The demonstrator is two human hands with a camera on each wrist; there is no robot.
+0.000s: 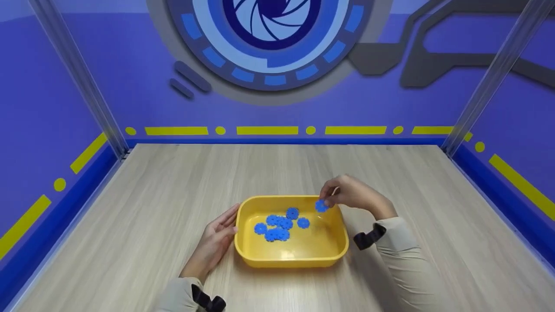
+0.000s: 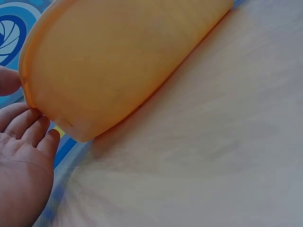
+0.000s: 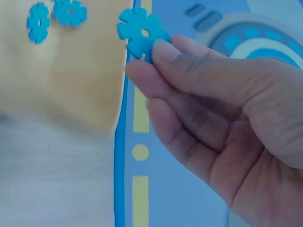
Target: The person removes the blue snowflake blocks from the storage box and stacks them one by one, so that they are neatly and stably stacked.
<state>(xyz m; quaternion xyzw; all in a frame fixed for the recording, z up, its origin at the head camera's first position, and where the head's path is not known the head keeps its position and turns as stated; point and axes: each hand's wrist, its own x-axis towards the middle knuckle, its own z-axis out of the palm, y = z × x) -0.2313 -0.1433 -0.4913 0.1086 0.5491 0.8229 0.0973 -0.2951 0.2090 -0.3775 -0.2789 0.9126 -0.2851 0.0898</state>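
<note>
A yellow plastic tub (image 1: 286, 262) stands on the table, with several blue snowflake building discs (image 1: 282, 223) lying loosely in its left half. My right hand (image 1: 353, 193) pinches one blue snowflake disc (image 1: 321, 206) between thumb and fingertips at the tub's back right corner. That held disc (image 3: 137, 28) has notched petals and a small centre hole in the right wrist view. At the tub's left side, my left hand (image 1: 217, 240) touches the rim, its fingers nearly straight and the thumb spread apart from them. The tub's outer wall (image 2: 128, 56) fills the top of the left wrist view.
The tub sits near the middle front of a light wood-grain table (image 1: 173, 186). A blue back wall (image 1: 277, 115) with yellow markings closes off the far side, and side panels with metal posts (image 1: 490, 78) stand left and right.
</note>
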